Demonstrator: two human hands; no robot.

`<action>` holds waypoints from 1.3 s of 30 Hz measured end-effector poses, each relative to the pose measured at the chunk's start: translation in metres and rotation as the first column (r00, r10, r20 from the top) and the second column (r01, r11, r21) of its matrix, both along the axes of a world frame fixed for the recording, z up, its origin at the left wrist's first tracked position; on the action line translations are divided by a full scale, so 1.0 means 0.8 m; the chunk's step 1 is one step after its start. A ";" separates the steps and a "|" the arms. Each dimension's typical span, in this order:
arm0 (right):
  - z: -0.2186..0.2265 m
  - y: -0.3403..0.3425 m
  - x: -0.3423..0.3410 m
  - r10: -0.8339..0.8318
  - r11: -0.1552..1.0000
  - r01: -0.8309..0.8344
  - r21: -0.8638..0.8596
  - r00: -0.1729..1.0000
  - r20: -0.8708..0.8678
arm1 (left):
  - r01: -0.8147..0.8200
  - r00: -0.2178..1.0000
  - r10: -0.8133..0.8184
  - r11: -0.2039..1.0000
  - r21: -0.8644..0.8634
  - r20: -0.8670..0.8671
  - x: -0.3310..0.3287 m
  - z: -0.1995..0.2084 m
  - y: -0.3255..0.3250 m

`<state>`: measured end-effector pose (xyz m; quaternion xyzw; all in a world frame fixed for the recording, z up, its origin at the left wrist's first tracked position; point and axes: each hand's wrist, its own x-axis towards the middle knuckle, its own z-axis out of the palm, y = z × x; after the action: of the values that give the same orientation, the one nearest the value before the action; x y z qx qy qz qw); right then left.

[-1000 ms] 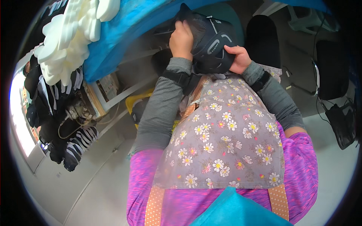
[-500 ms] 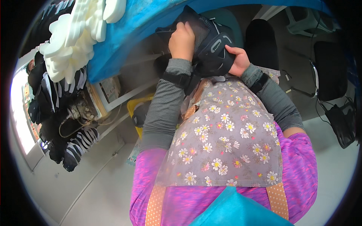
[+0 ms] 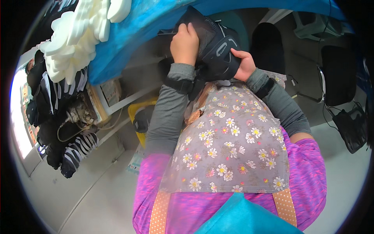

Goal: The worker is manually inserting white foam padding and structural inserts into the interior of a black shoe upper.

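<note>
A black piece with a mesh panel and grey trim (image 3: 221, 54), apparently a shoe upper, is held over my lap just past the apron's far edge. My left hand (image 3: 184, 45) is closed on its mesh part, fingers curled in. On its right edge my right hand (image 3: 244, 65) grips it, thumb on top and the other fingers mostly hidden underneath. The floral apron (image 3: 233, 140) covers my lap. Both forearms wear grey striped sleeves with black bands at the wrists.
A blue-covered table (image 3: 117, 46) runs along the far side, with a pile of white foam pieces (image 3: 74, 41) at its left. Black-and-white striped pieces (image 3: 80, 150) hang at the left. A yellow container (image 3: 134, 113) stands below; black chairs (image 3: 339, 74) are at the right.
My left hand has moved slightly left and down along the mesh. The right hand keeps its grip, and the whole view has shifted a little.
</note>
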<state>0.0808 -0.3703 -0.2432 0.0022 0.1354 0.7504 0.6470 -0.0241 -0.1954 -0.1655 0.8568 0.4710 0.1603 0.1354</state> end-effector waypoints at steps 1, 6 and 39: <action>0.008 -0.001 -0.004 -0.010 1.000 0.010 -0.003 0.999 -0.032 | 0.014 1.000 -0.014 1.000 0.016 0.016 0.001 0.015 -0.003; 0.006 0.003 0.001 -0.043 0.999 0.042 -0.008 0.999 -0.011 | 0.079 0.996 -0.079 0.997 0.021 -0.030 0.008 -0.006 0.011; -0.001 -0.002 0.001 -0.080 0.997 0.080 -0.005 0.992 0.099 | -0.018 0.999 0.016 0.998 0.064 0.044 0.004 -0.036 -0.007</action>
<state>0.0816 -0.3722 -0.2436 -0.0322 0.1064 0.7225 0.6824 -0.0208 -0.2011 -0.1940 0.8530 0.4698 0.1952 0.1166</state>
